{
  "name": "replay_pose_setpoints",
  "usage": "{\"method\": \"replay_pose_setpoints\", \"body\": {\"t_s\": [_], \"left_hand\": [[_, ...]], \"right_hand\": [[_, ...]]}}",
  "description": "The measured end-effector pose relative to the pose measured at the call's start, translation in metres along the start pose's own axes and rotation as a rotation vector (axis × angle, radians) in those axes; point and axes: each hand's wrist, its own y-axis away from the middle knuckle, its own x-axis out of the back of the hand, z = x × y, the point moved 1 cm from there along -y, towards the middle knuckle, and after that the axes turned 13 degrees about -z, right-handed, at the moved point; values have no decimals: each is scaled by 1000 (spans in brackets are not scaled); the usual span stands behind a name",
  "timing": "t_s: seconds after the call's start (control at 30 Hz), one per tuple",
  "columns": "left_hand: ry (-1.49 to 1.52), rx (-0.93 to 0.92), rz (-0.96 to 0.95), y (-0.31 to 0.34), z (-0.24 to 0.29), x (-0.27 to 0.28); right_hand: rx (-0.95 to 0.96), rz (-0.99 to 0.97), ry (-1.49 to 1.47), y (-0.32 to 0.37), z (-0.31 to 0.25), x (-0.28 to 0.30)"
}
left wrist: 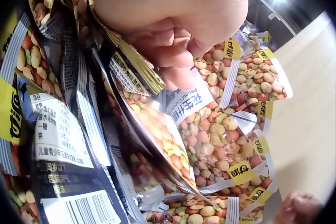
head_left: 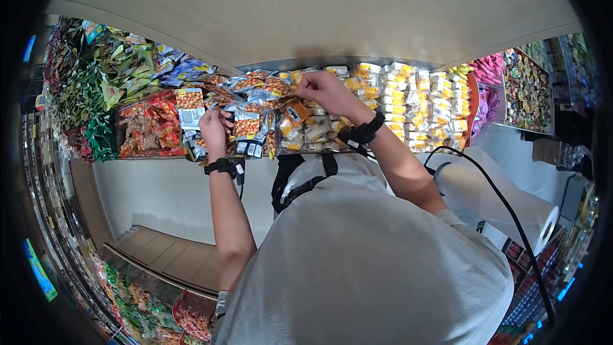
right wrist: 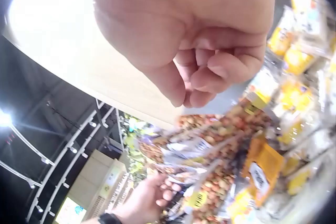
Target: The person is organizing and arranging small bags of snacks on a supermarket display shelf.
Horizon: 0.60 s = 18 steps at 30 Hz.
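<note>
Many peanut packets (head_left: 246,126) to straighten, apparently. Gripping gold-edged packet (left wrist: 163,135) with left hand (head_left: 214,130), centre-left of frame; right hand (head_left: 327,92) curled, seemingly empty, upper centre. Next, likely: seat, release.

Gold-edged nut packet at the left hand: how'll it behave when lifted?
The nut packet will probably flex; its face visibly bows. Its glossy film could slide against neighbouring packets. Rolling seems unlikely: it looks flat.

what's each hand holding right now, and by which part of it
The left hand pinches a nut packet by its gold crimped edge. The right hand has its fingers curled, with nothing visible in its grasp.
</note>
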Motion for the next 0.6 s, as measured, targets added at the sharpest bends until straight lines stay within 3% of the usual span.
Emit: {"method": "replay_pose_setpoints", "body": {"t_s": [0.17,0.27,0.3,0.37,0.43,0.5,0.6], "left_hand": [[1,-4,4,2,5,-6],[-150,33,-23,5,3,-5],[-158,25,-42,9,21,-11],[-639,-102,-169,36,69,-33],[-601,-67,-163,48,95,-46],[-899,-337,-212,74,160,-66],[-970,-539,-203,123,253,-96]], "right_hand": [[-13,-29,65,7,-59,20],[111,184,550,2,-38,25],[106,205,549,3,-15,28],[-58,136,1146,13,42,24],[-25,123,1185,17,62,20],[10,104,1224,18,67,19],[20,94,1229,18,64,16]]}}
